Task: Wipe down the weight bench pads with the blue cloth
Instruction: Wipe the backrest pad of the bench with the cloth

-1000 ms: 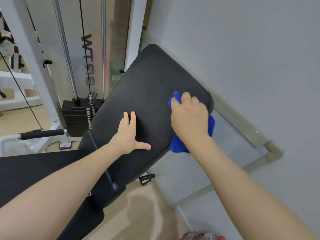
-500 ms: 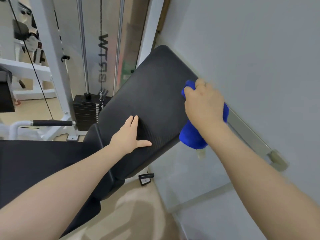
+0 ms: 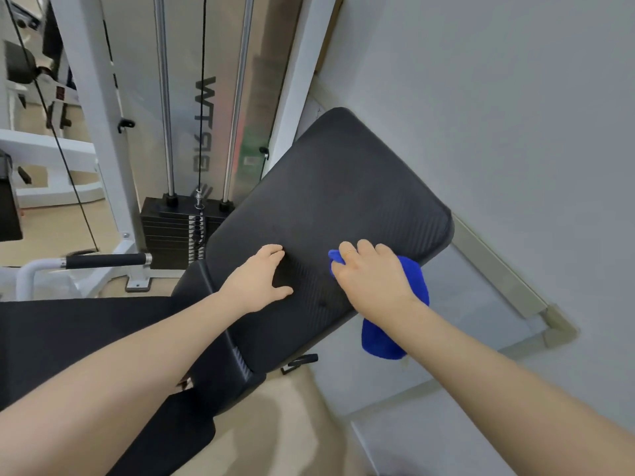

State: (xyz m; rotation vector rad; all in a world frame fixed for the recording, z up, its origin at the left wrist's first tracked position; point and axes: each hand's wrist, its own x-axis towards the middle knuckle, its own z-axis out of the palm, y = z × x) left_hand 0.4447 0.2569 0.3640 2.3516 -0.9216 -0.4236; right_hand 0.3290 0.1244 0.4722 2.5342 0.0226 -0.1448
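two hands on the black pad (image 3: 330, 201): right hand (image 3: 372, 281) grips the blue cloth (image 3: 395, 334), left hand (image 3: 257, 280) lies flat and open; mirrored lettering (image 3: 203, 123) behind, not clearly readable

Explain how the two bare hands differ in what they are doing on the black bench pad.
The right hand presses the blue cloth on the black textured backrest pad; the left hand lies flat and empty. The right hand is near the pad's edge; the left is further in. Both touch the pad.

Both bare forearms reach forward, roughly parallel. The left hand (image 3: 259, 281) lies flat, palm down, fingers together and thumb spread wide. The right hand (image 3: 372, 280) is curled, knuckles up, gripping cloth, a ring on one finger.
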